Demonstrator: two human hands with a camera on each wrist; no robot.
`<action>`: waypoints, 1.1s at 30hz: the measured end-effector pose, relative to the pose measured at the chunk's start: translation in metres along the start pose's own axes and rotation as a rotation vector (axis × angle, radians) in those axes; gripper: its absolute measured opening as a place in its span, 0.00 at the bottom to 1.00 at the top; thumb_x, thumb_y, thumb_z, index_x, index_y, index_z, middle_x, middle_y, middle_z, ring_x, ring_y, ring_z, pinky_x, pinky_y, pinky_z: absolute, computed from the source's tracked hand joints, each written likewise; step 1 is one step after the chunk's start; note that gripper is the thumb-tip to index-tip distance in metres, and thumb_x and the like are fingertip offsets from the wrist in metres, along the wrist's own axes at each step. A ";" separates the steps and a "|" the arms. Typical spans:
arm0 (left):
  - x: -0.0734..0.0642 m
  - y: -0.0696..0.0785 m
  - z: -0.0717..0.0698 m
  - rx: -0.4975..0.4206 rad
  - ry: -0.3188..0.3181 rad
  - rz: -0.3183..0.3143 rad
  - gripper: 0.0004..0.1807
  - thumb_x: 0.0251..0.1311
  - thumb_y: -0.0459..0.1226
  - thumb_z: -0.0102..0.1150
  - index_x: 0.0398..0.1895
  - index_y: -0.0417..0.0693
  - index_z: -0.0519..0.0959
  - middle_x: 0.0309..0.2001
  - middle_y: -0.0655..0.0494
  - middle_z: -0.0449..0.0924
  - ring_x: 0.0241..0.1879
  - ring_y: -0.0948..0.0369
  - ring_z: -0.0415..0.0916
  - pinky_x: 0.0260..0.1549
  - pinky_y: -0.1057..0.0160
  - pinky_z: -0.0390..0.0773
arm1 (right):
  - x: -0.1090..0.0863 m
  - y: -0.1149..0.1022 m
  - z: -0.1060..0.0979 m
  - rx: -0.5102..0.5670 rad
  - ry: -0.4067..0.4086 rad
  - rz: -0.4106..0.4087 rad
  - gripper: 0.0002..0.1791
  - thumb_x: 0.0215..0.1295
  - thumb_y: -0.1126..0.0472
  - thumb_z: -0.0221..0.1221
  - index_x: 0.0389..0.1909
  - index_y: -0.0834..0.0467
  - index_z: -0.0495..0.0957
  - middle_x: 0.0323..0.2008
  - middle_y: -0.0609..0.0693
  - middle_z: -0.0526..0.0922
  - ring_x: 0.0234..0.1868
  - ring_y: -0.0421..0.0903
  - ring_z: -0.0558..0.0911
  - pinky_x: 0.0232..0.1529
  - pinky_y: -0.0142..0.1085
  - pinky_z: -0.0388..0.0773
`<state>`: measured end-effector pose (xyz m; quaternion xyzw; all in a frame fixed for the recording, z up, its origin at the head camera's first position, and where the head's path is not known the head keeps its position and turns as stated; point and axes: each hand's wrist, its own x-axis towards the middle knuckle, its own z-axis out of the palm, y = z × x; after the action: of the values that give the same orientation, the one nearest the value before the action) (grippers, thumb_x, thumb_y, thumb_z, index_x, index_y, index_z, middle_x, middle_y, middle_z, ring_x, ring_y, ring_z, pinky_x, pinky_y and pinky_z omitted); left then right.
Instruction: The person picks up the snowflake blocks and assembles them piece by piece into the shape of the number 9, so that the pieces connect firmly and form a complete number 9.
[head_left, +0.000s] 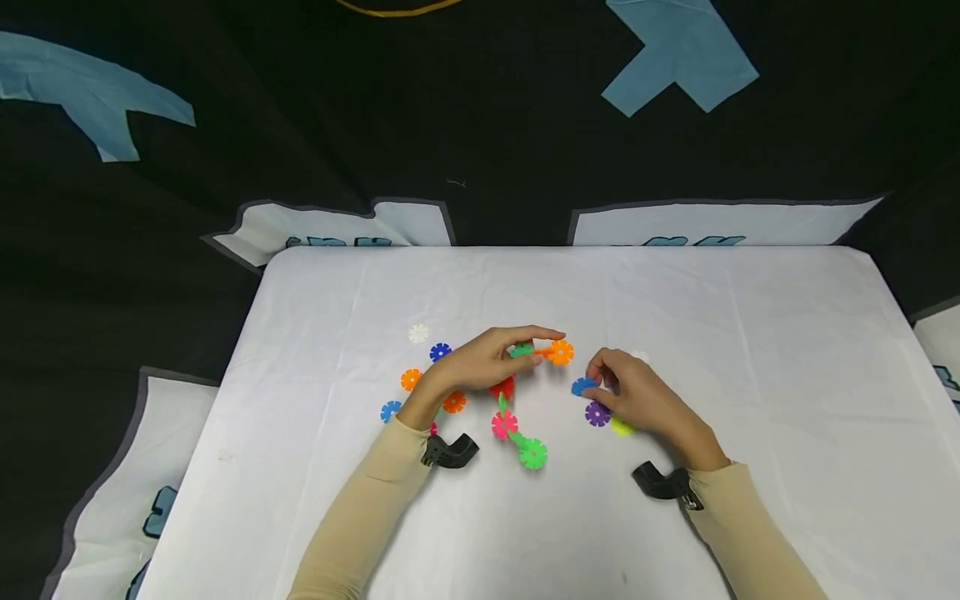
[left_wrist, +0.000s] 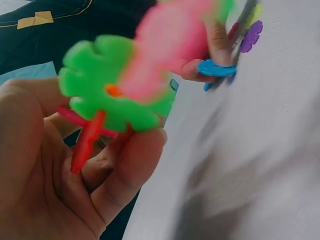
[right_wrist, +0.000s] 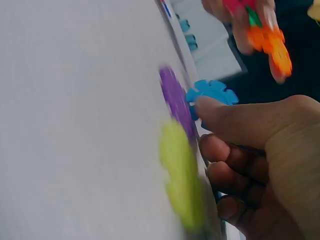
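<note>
Within the right hand (head_left: 637, 392), a blue disc (head_left: 581, 387) is partly hidden.

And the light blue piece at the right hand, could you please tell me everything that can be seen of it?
The light blue piece is a thin, flower-shaped disc with rounded petals parted by notches; it looks like plastic. The right hand pinches it and covers part of its face. It is over the white tabletop, close to the purple disc; I cannot tell whether these two touch, nor whether another blue piece is joined to it.
</note>
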<state>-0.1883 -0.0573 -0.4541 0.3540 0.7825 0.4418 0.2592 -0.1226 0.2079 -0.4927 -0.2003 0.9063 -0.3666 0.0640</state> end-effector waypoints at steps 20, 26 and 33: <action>0.003 0.002 0.006 -0.013 0.036 0.015 0.22 0.70 0.42 0.53 0.66 0.59 0.72 0.46 0.59 0.77 0.27 0.62 0.65 0.29 0.67 0.67 | 0.002 -0.022 -0.003 0.090 0.303 -0.155 0.09 0.57 0.70 0.67 0.31 0.57 0.76 0.19 0.42 0.72 0.20 0.39 0.68 0.22 0.28 0.65; 0.004 0.006 0.009 0.031 0.052 0.014 0.20 0.68 0.41 0.57 0.63 0.56 0.74 0.47 0.57 0.79 0.21 0.65 0.60 0.26 0.69 0.63 | 0.001 -0.024 -0.002 0.041 0.340 -0.192 0.11 0.54 0.71 0.69 0.29 0.57 0.76 0.20 0.43 0.73 0.20 0.40 0.69 0.23 0.26 0.65; 0.004 0.008 0.012 -0.094 0.024 -0.048 0.20 0.66 0.37 0.59 0.62 0.53 0.74 0.45 0.50 0.75 0.21 0.63 0.82 0.26 0.68 0.74 | 0.001 -0.026 0.002 0.008 0.388 -0.272 0.13 0.48 0.74 0.71 0.26 0.58 0.76 0.20 0.44 0.74 0.20 0.42 0.71 0.22 0.30 0.68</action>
<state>-0.1797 -0.0450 -0.4534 0.3172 0.7722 0.4760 0.2766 -0.1143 0.1887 -0.4762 -0.2461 0.8647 -0.4072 -0.1606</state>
